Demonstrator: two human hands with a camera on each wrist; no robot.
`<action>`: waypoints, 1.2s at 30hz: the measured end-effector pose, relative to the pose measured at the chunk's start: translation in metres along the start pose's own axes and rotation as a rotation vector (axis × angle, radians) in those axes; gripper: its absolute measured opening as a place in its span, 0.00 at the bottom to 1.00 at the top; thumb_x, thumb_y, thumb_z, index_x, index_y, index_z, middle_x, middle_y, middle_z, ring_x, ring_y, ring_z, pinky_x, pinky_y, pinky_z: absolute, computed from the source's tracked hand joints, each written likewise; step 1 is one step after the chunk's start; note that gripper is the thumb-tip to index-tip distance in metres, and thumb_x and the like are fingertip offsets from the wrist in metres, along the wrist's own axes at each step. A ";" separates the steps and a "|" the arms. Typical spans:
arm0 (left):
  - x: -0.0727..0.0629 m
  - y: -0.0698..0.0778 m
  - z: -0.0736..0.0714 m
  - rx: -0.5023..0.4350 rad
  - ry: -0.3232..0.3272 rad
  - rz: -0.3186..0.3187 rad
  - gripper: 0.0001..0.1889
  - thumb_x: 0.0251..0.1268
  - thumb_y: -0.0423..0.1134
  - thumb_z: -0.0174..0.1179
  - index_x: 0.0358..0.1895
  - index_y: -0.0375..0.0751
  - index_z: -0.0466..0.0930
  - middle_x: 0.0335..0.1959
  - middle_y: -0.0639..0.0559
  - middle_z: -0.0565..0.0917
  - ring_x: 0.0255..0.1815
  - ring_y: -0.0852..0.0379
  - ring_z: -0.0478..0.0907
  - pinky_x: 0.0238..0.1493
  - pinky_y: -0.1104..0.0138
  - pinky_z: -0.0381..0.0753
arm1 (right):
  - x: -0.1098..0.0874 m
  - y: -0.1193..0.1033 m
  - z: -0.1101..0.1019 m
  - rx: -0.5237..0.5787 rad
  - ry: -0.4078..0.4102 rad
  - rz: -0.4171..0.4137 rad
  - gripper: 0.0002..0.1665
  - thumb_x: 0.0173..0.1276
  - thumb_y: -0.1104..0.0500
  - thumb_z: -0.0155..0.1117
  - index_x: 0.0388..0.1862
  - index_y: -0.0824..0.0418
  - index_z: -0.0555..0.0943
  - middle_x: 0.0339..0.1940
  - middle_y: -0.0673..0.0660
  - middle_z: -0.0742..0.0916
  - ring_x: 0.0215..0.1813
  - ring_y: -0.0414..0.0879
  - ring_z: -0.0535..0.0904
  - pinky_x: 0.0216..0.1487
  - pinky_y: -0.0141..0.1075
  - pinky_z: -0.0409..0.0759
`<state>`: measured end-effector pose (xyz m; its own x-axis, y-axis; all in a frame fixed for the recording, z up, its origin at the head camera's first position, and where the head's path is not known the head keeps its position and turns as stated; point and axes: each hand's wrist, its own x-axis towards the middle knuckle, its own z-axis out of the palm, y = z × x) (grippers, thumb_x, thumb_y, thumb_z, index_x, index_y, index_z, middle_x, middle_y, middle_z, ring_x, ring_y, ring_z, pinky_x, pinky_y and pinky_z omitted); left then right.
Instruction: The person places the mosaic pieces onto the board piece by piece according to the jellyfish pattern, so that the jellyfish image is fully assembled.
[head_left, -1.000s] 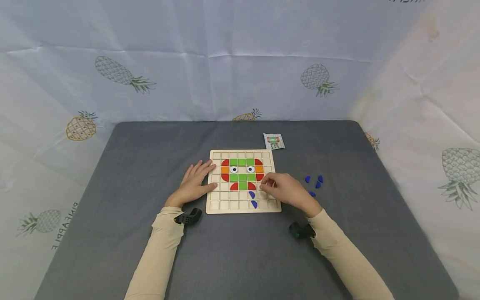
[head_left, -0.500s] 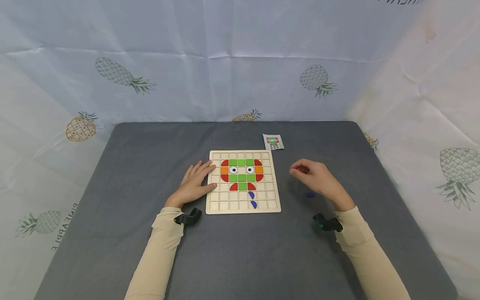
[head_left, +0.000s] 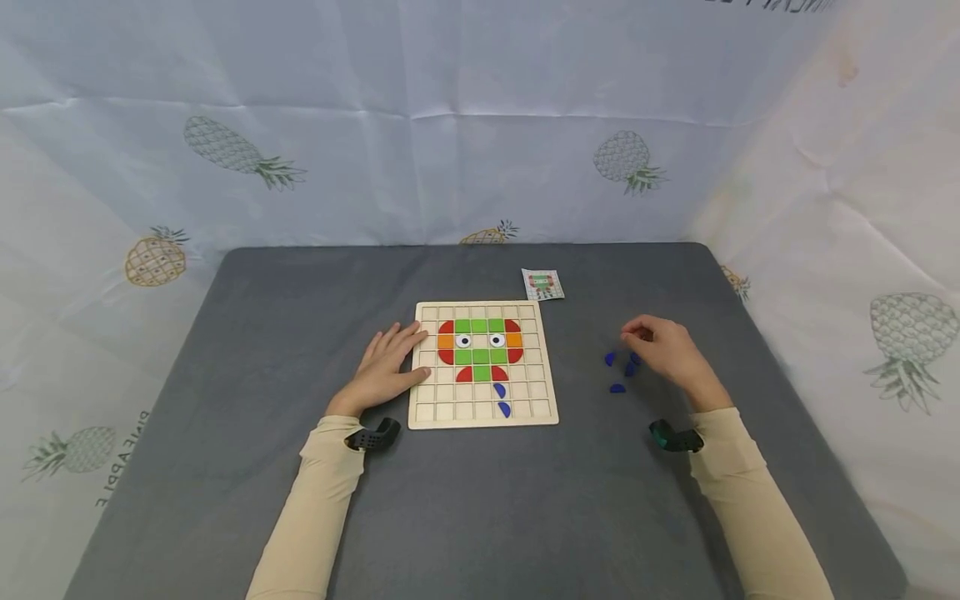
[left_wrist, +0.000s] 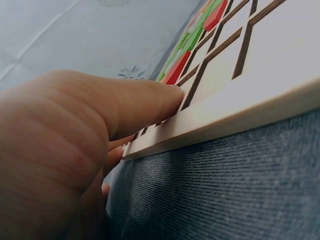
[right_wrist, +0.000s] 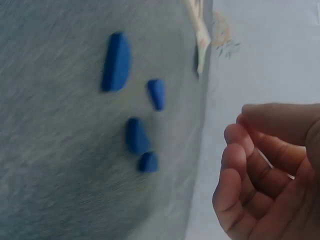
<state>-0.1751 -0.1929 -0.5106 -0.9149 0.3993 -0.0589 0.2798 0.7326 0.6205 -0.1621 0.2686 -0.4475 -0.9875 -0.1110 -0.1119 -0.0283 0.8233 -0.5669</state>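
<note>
A square wooden grid board lies on the grey cloth, with red, green and orange pieces, two eye pieces and two blue half-round pieces in its cells. My left hand rests at the board's left edge with fingers spread. Its thumb lies on the rim in the left wrist view. My right hand hovers by several loose blue half-round pieces on the table's right side. Its fingers are curled, thumb tip close to the index tip, with nothing visible between them. Those blue pieces lie apart from the hand in the right wrist view.
A small printed card showing a coloured grid picture lies just behind the board's far right corner. A pineapple-print curtain stands behind the table and along its sides. Grey tablecloth spreads in front of the board.
My right hand has moved away from the board to the right, over beside the loose blue pieces. The left hand stays at the board's edge. The view has shifted slightly.
</note>
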 end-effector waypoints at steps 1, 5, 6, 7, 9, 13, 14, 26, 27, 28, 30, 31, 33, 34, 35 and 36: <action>0.000 0.000 0.000 0.002 -0.002 0.004 0.38 0.71 0.48 0.60 0.80 0.44 0.59 0.84 0.45 0.52 0.86 0.40 0.39 0.83 0.44 0.31 | -0.001 0.003 0.000 -0.001 0.001 0.023 0.20 0.81 0.51 0.53 0.58 0.64 0.80 0.53 0.67 0.85 0.53 0.60 0.80 0.48 0.51 0.80; 0.000 0.003 0.001 -0.002 -0.013 0.012 0.38 0.71 0.48 0.60 0.80 0.44 0.59 0.84 0.45 0.52 0.86 0.39 0.39 0.83 0.43 0.31 | -0.002 0.017 0.002 -0.012 -0.010 0.107 0.21 0.81 0.50 0.52 0.58 0.64 0.80 0.55 0.69 0.84 0.50 0.58 0.80 0.43 0.47 0.80; 0.000 0.004 0.001 -0.005 -0.014 0.012 0.38 0.70 0.48 0.60 0.80 0.44 0.59 0.84 0.45 0.53 0.86 0.39 0.39 0.83 0.43 0.31 | -0.002 0.019 0.003 -0.016 -0.015 0.120 0.22 0.81 0.50 0.52 0.58 0.65 0.80 0.55 0.69 0.84 0.48 0.57 0.80 0.42 0.45 0.79; -0.001 0.005 0.001 -0.009 -0.015 0.009 0.38 0.70 0.48 0.60 0.80 0.44 0.59 0.84 0.45 0.53 0.86 0.39 0.39 0.83 0.43 0.31 | -0.002 0.021 0.004 -0.022 -0.018 0.128 0.22 0.81 0.49 0.52 0.58 0.65 0.80 0.54 0.69 0.84 0.47 0.57 0.80 0.41 0.45 0.79; -0.001 0.006 0.000 -0.015 -0.015 0.003 0.38 0.70 0.47 0.61 0.80 0.45 0.59 0.84 0.45 0.53 0.86 0.40 0.39 0.83 0.44 0.31 | -0.001 0.024 0.005 -0.037 -0.022 0.143 0.23 0.80 0.49 0.54 0.59 0.66 0.79 0.53 0.70 0.85 0.46 0.57 0.81 0.41 0.45 0.79; -0.002 0.005 0.001 -0.010 -0.009 -0.005 0.37 0.70 0.47 0.61 0.80 0.45 0.59 0.84 0.46 0.53 0.86 0.40 0.39 0.83 0.45 0.31 | 0.002 0.028 0.007 -0.066 -0.048 0.176 0.29 0.78 0.46 0.56 0.62 0.70 0.75 0.53 0.73 0.84 0.48 0.62 0.81 0.44 0.51 0.80; -0.002 0.005 0.001 -0.009 -0.009 -0.006 0.37 0.70 0.47 0.61 0.80 0.45 0.59 0.84 0.46 0.53 0.86 0.40 0.39 0.83 0.45 0.31 | 0.003 0.028 0.007 -0.072 -0.058 0.186 0.31 0.78 0.46 0.57 0.63 0.70 0.74 0.55 0.74 0.83 0.49 0.63 0.81 0.45 0.53 0.80; -0.002 0.002 0.000 -0.011 0.003 -0.004 0.38 0.71 0.48 0.61 0.80 0.45 0.59 0.84 0.46 0.52 0.86 0.40 0.39 0.83 0.44 0.31 | 0.012 0.029 0.013 -0.089 -0.091 0.195 0.31 0.77 0.47 0.59 0.65 0.70 0.72 0.54 0.74 0.83 0.49 0.62 0.81 0.45 0.52 0.81; -0.002 0.002 0.000 -0.011 0.003 -0.004 0.38 0.71 0.48 0.61 0.80 0.45 0.59 0.84 0.46 0.52 0.86 0.40 0.39 0.83 0.44 0.31 | 0.013 0.029 0.013 -0.094 -0.087 0.192 0.29 0.77 0.49 0.59 0.64 0.70 0.73 0.52 0.72 0.83 0.46 0.60 0.81 0.43 0.49 0.80; -0.002 0.003 0.000 -0.011 0.004 -0.005 0.38 0.71 0.48 0.61 0.80 0.45 0.59 0.84 0.46 0.52 0.86 0.40 0.39 0.83 0.44 0.31 | 0.014 0.029 0.013 -0.099 -0.086 0.190 0.28 0.77 0.50 0.60 0.63 0.70 0.73 0.49 0.71 0.84 0.43 0.58 0.80 0.41 0.47 0.79; -0.002 0.003 0.000 -0.012 0.005 -0.007 0.38 0.70 0.48 0.61 0.80 0.45 0.59 0.84 0.45 0.52 0.86 0.40 0.39 0.83 0.44 0.31 | 0.015 0.028 0.012 -0.107 -0.085 0.182 0.26 0.76 0.52 0.60 0.62 0.71 0.74 0.46 0.69 0.84 0.40 0.55 0.79 0.38 0.45 0.78; -0.002 0.003 -0.001 -0.012 0.005 -0.008 0.38 0.70 0.48 0.61 0.80 0.45 0.59 0.84 0.45 0.53 0.86 0.40 0.39 0.83 0.44 0.31 | 0.015 0.028 0.012 -0.109 -0.087 0.178 0.26 0.76 0.53 0.60 0.62 0.71 0.75 0.45 0.69 0.85 0.39 0.55 0.80 0.38 0.45 0.78; -0.002 0.003 -0.001 -0.012 0.006 -0.010 0.38 0.70 0.48 0.61 0.80 0.45 0.59 0.84 0.45 0.53 0.86 0.40 0.39 0.83 0.44 0.31 | 0.015 0.027 0.011 -0.111 -0.091 0.179 0.26 0.76 0.53 0.60 0.62 0.72 0.75 0.46 0.69 0.85 0.40 0.56 0.81 0.39 0.47 0.79; -0.002 0.003 -0.001 -0.012 0.007 -0.010 0.38 0.70 0.48 0.61 0.80 0.45 0.59 0.84 0.45 0.53 0.86 0.40 0.39 0.83 0.44 0.31 | 0.015 0.026 0.010 -0.112 -0.097 0.184 0.27 0.76 0.52 0.61 0.62 0.72 0.75 0.47 0.70 0.85 0.42 0.57 0.81 0.40 0.48 0.80; -0.002 0.003 -0.001 -0.012 0.007 -0.009 0.38 0.70 0.48 0.61 0.80 0.45 0.59 0.84 0.45 0.53 0.86 0.40 0.39 0.83 0.44 0.31 | 0.015 0.026 0.010 -0.113 -0.104 0.186 0.27 0.75 0.52 0.61 0.63 0.72 0.74 0.48 0.71 0.85 0.43 0.58 0.81 0.42 0.50 0.80; -0.002 0.003 -0.001 -0.011 0.007 -0.008 0.38 0.70 0.48 0.61 0.80 0.45 0.59 0.84 0.45 0.53 0.86 0.40 0.39 0.83 0.44 0.31 | 0.015 0.026 0.010 -0.115 -0.110 0.189 0.28 0.75 0.52 0.61 0.63 0.72 0.74 0.50 0.72 0.84 0.44 0.59 0.82 0.43 0.51 0.80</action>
<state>-0.1728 -0.1922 -0.5078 -0.9193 0.3892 -0.0584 0.2689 0.7295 0.6289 -0.1757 0.2826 -0.4717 -0.9541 -0.0039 -0.2993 0.1316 0.8926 -0.4312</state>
